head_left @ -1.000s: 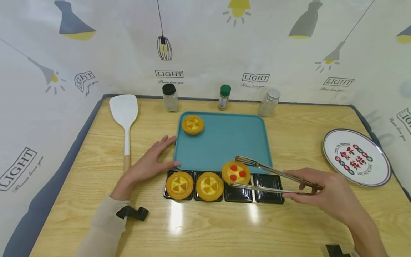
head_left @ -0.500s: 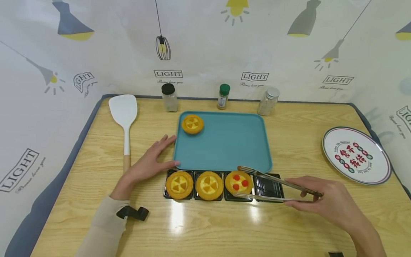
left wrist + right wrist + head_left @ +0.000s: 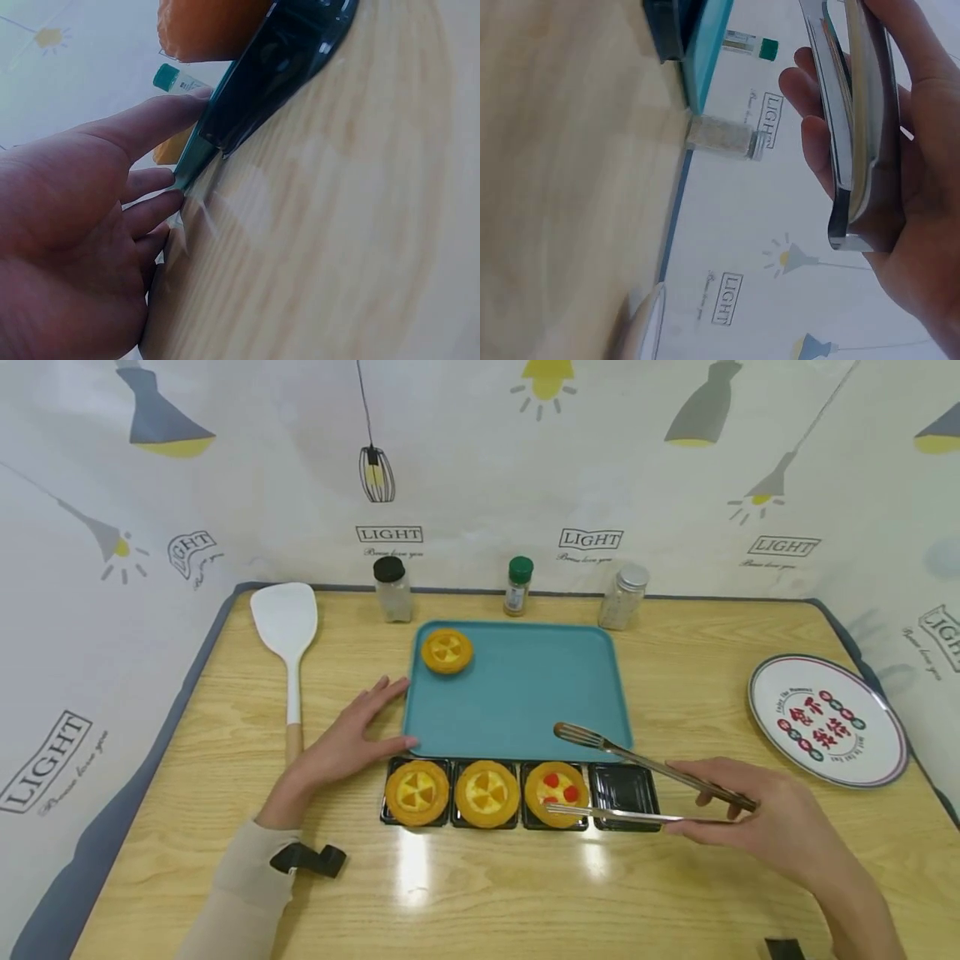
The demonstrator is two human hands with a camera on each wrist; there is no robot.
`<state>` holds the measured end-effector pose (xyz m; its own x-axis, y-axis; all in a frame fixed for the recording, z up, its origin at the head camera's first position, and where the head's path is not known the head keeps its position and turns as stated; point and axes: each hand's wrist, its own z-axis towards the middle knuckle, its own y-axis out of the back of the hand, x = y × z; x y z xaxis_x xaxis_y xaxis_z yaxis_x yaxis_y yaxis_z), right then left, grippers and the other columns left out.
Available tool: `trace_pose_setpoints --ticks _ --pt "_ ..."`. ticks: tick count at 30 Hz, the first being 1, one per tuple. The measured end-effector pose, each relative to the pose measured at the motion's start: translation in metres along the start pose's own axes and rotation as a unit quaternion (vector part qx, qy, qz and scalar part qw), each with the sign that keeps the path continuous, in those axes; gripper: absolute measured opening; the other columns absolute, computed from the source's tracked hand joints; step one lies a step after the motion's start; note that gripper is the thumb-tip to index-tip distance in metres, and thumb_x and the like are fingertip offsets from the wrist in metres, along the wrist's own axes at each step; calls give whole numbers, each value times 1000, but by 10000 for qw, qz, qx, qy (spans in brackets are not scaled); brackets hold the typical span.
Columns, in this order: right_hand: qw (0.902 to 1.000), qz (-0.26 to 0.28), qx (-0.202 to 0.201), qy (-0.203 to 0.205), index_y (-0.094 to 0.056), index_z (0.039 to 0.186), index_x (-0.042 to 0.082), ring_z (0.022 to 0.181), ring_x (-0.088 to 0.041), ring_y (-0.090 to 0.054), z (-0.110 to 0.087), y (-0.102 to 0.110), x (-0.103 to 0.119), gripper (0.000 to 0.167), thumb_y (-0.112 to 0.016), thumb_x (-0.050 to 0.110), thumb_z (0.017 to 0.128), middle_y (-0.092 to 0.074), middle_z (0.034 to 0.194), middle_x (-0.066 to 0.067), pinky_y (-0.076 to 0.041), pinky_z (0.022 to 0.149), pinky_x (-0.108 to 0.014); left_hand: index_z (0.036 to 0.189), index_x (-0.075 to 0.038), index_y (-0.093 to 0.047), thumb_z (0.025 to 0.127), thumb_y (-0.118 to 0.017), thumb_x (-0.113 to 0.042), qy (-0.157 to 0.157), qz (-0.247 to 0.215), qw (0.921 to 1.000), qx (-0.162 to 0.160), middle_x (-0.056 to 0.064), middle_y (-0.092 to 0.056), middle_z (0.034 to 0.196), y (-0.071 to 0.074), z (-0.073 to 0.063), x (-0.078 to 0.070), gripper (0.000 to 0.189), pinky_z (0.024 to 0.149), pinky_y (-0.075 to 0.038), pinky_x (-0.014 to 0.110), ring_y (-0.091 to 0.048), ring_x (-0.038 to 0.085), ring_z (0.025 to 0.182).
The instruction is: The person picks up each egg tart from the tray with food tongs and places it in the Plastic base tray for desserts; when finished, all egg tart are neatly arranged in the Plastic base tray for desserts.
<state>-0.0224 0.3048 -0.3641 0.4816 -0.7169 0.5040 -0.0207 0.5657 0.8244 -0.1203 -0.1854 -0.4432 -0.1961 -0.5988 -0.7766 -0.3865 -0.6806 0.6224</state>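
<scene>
My right hand (image 3: 757, 806) grips metal tongs (image 3: 660, 767), their arms spread apart over a tart with red dots (image 3: 551, 783). That tart sits in the third black plastic tray (image 3: 585, 823) from the left. Two tarts with orange wedges, the leftmost tart (image 3: 417, 793) and its neighbour (image 3: 487, 793), fill the first two compartments. The rightmost black compartment (image 3: 626, 793) holds nothing. Another orange-wedge tart (image 3: 447, 652) lies in the far left corner of the blue tray (image 3: 525, 693). My left hand (image 3: 348, 739) rests with extended fingers at the blue tray's left edge.
A white spatula (image 3: 288, 627) with a wooden handle lies at the left, partly under my left forearm. Along the back stand a black-capped jar (image 3: 393, 593), a green-capped bottle (image 3: 517, 589) and a silver-capped jar (image 3: 624, 600). A printed white plate (image 3: 828, 718) is at the right.
The red-dotted tart has come down from the blue tray's near edge into the third compartment. The tongs have spread and let it go. My left hand has stayed at the tray.
</scene>
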Motion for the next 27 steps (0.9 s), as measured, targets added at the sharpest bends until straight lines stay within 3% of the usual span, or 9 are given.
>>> trace_pose_setpoints --ticks 6,13,19,27 --pt "9978 -587 -306 -19 -70 121 28 57 0 -53 39 -5 17 61 -91 38 65 -65 87 17 -41 47 -18 157 -26 -25 89 -71 -45 11 -24 10000 -55 12 -7 163 1 -1 2 84 114 -6 63 -2 38 147" --pt "9898 -1274 -627 99 -72 118 15 60 -8 -58 103 -41 44 63 -84 53 69 -68 81 5 -39 44 -25 157 -25 -26 89 -71 -45 23 -56 9999 -104 12 -8 163 1 -1 2 84 113 -7 65 -2 40 146" --pt "9862 -1599 -331 -290 -73 117 14 53 -11 -54 147 -66 65 67 -77 63 72 -65 75 1 -37 39 -27 156 -27 -26 88 -70 -47 -18 -81 9999 -97 10 -8 163 -2 0 3 83 113 -7 64 -2 38 146" --pt "9796 -1853 163 -755 -71 120 13 66 -21 -62 174 -82 70 69 -75 64 74 -72 102 -6 -46 44 -31 156 -27 -26 89 -71 -45 -112 -48 9999 -100 11 -9 162 -2 2 4 83 114 -7 62 -3 37 147"
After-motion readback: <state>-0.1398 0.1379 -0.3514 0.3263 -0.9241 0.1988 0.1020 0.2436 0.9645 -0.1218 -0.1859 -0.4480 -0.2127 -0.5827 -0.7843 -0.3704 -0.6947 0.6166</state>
